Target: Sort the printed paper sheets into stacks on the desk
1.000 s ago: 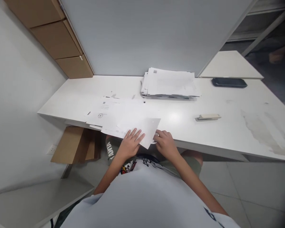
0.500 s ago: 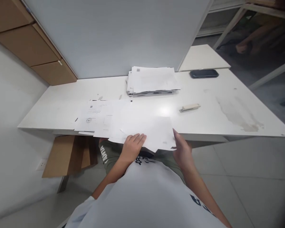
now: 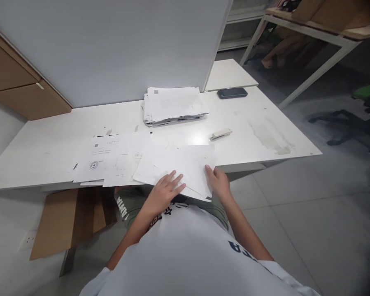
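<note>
My left hand (image 3: 164, 191) lies flat with fingers spread on a set of white paper sheets (image 3: 185, 164) at the near edge of the white desk (image 3: 49, 144). My right hand (image 3: 217, 179) grips the right edge of those sheets, thumb on top. More printed sheets (image 3: 110, 158) are spread to the left. A thick stack of papers (image 3: 172, 105) sits at the back by the partition. A beige stapler (image 3: 221, 134) lies to the right of the sheets.
A dark phone (image 3: 232, 93) lies at the desk's far right corner. A grey partition (image 3: 110, 45) backs the desk. Brown cardboard (image 3: 64, 218) stands under it at the left. A green chair (image 3: 357, 115) and another table frame (image 3: 311, 37) stand on the right.
The view has swung to the right. My right hand went from beside the sheets to gripping their right edge, and the top sheets shifted right. My left hand stays flat on them.
</note>
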Available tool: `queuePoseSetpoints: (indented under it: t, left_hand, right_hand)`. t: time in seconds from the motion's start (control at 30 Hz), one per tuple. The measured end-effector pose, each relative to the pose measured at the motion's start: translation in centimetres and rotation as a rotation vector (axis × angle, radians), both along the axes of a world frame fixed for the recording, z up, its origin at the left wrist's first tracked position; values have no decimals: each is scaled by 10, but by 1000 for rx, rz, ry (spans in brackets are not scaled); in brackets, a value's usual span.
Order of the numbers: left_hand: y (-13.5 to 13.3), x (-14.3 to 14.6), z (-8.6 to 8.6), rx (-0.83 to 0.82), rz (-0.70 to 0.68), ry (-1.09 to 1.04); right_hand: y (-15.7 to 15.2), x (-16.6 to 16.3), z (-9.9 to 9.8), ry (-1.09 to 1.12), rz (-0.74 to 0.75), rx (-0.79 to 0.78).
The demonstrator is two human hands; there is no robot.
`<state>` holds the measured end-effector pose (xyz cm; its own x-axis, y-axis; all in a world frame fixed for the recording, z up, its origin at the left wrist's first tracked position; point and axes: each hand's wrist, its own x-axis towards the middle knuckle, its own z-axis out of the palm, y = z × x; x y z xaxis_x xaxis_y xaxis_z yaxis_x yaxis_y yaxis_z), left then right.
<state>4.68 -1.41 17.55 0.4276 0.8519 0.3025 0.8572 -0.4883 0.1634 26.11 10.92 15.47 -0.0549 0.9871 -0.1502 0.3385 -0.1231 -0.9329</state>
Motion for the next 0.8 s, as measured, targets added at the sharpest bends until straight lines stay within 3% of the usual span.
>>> queuePoseSetpoints:
  t: [0.13, 0.2, 0.3, 0.4, 0.5, 0.57, 0.8]
  left_hand:
    - [-9, -18, -7, -119, 114, -109]
    - [-10, -27, -15, -124, 252, -224]
    - [0, -47, -19, -37, 573, -401]
    - [20, -72, 0, 34, 765, -557]
    - [39, -94, 23, -26, 676, -749]
    - [48, -102, 28, -76, 621, -838]
    - [56, -103, 9, -131, 613, -1004]
  right_hand:
    - [8, -1, 3, -264, 145, 217]
    - [12, -4, 5, -325, 154, 270]
    - [26, -7, 9, -214, 88, 391]
    - [45, -8, 20, 45, -3, 499]
    - [63, -12, 28, 262, -42, 548]
    - [69, -15, 26, 304, -9, 560]
    - [69, -13, -12, 235, -22, 517]
